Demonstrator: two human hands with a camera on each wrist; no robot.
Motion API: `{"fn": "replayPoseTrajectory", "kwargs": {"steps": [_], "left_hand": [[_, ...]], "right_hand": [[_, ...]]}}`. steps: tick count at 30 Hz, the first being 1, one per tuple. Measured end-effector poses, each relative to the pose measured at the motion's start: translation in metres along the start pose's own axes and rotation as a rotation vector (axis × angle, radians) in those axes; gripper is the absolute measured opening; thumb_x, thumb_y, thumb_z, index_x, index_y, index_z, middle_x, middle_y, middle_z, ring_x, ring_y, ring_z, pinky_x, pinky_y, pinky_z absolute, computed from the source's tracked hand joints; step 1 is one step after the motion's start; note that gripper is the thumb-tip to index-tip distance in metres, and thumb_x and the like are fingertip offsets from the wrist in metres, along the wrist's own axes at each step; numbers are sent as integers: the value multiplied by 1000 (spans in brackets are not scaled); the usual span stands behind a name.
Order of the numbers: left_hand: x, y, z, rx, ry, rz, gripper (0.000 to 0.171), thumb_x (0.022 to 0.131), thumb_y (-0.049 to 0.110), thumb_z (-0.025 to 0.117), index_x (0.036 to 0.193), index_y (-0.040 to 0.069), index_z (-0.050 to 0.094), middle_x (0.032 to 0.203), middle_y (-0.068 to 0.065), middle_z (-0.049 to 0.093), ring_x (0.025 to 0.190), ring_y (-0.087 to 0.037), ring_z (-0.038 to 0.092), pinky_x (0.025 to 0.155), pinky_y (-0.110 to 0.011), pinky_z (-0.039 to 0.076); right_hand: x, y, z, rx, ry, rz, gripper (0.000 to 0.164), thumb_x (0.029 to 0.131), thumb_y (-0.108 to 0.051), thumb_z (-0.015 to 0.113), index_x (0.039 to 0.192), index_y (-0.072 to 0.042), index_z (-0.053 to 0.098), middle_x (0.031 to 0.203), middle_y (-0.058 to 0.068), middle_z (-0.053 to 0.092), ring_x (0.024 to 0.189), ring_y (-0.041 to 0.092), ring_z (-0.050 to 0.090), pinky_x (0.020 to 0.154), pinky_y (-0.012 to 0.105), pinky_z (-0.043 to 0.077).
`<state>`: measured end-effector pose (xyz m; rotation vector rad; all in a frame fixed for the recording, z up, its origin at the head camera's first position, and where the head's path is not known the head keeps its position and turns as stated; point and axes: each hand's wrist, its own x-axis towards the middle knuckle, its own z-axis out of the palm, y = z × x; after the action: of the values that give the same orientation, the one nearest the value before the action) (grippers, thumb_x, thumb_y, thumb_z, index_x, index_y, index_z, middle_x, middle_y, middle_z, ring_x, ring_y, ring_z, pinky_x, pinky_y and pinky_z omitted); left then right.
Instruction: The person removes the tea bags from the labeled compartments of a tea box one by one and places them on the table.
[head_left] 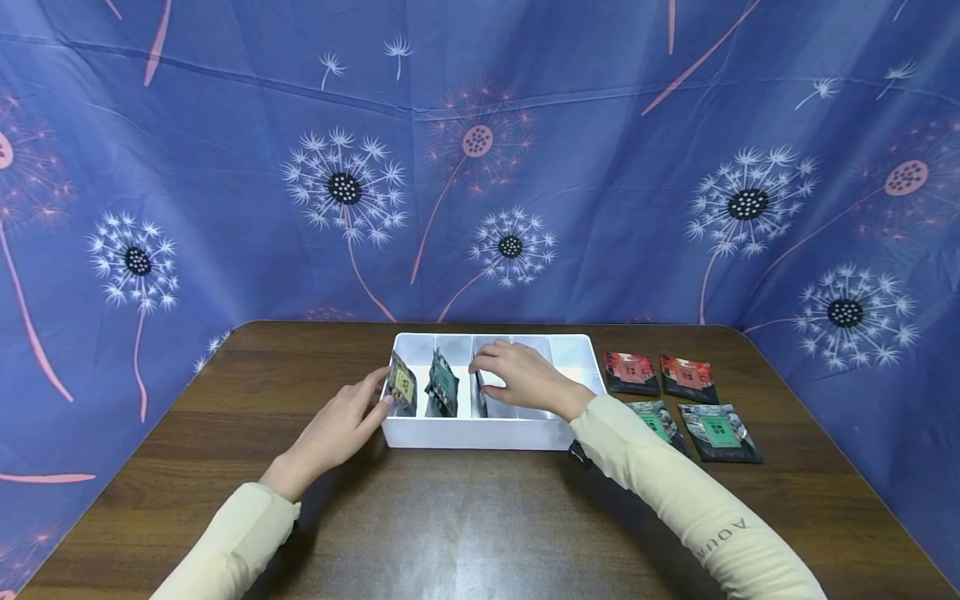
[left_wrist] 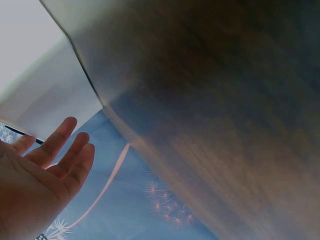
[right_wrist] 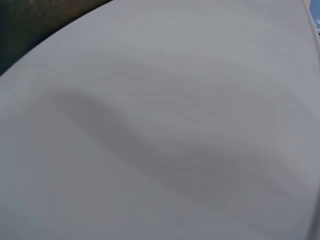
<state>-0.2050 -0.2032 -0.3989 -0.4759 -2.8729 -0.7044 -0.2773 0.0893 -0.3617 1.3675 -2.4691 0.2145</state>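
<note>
A white divided tray (head_left: 480, 433) stands at the back middle of the table. My left hand (head_left: 333, 429) rests at its left end, thumb and fingers fairly straight, beside a packet with a yellow label (head_left: 405, 383) that leans in the first compartment. A packet with a green label (head_left: 444, 383) stands tilted in the second. Over the third, my right hand (head_left: 528, 379) pinches a dark packet (head_left: 480, 400), seen edge-on and partly hidden. The left wrist view has the left fingers near the tray wall (left_wrist: 50, 100); the right wrist view is filled by the tray's white surface (right_wrist: 150, 100).
Right of the tray lie two red packets (head_left: 632, 372) (head_left: 688, 379) and two green-labelled packets (head_left: 720, 432) (head_left: 660, 427), the nearer green one partly behind the right sleeve (head_left: 690, 492). A blue dandelion-patterned cloth (head_left: 600, 167) hangs behind the wooden table (head_left: 450, 517).
</note>
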Motion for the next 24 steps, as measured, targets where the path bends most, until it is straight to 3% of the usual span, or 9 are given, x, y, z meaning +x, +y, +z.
{"fn": "replayPoseTrajectory", "kwargs": {"steps": [24], "left_hand": [[0,-1,1,12,0,-2,54,96,47,35,142,20,29,124,-7,57,115,-28,52,95,-50,38]], "right_hand": [[1,1,0,32,-18,49,25,78,-26,70,102,-19,64,103,-5,61,97,15,56,78,34,47]]}}
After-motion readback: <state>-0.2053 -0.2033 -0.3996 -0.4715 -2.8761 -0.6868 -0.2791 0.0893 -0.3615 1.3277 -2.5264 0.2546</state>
